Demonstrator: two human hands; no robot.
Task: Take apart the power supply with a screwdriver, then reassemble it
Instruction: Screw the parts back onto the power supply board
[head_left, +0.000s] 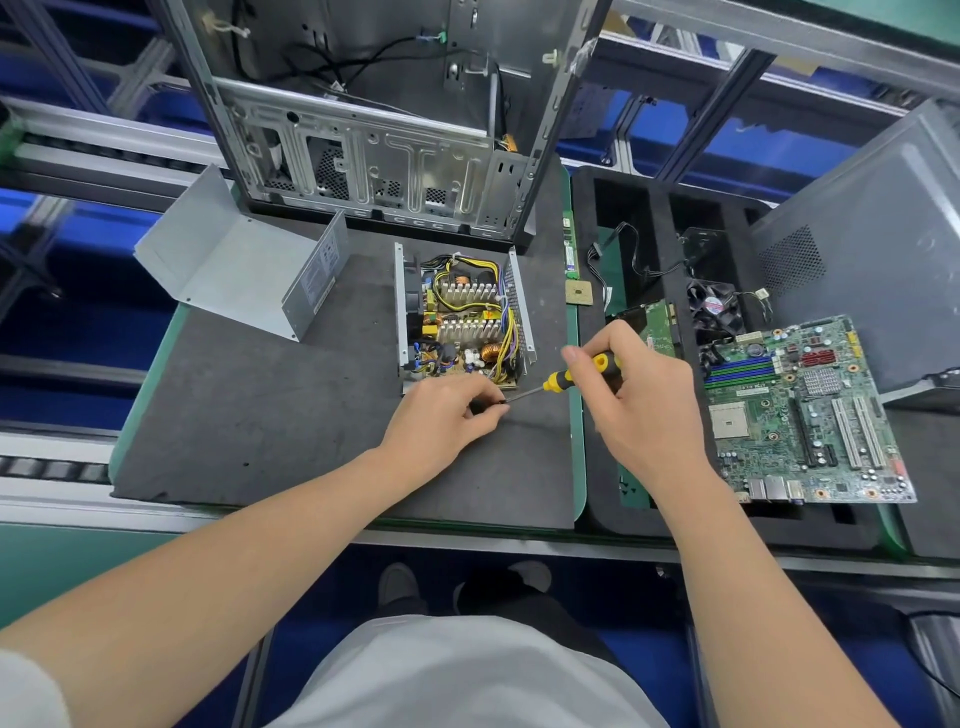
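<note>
The open power supply (462, 317), a grey metal tray with its circuit board, finned heat sinks, copper coils and yellow wires laid bare, sits in the middle of the dark foam mat on the desk (291, 415), just in front of the stripped silver computer case (374, 130). Its folded grey sheet-metal cover (234, 270) lies apart to the left.

The right grip (639, 400), the person's right hand, is wrapped round the yellow-and-black handle of the slim-shafted screwdriver (556, 383), thumb stretched along the top. The shaft slants down to the left grip (441, 415), whose fingertips are closed on a small dark piece (488, 404) at the tip, just in front of the supply's near edge. It is probably a screw, but too small to tell.

The main risk, I judge, lies at that pinch. If the piece is a screw and the tip is not seated square, it can drop off, roll on the foam or fall among the coils and wires, where it would be hard to find and could short the board. A slip of the shaft could also jab the left fingertips, which sit right at the point. Pushing sideways against the tray could slide it along the mat.

The green motherboard (810, 410) and black cooling fan (714, 306) lie to the right, well apart.
</note>
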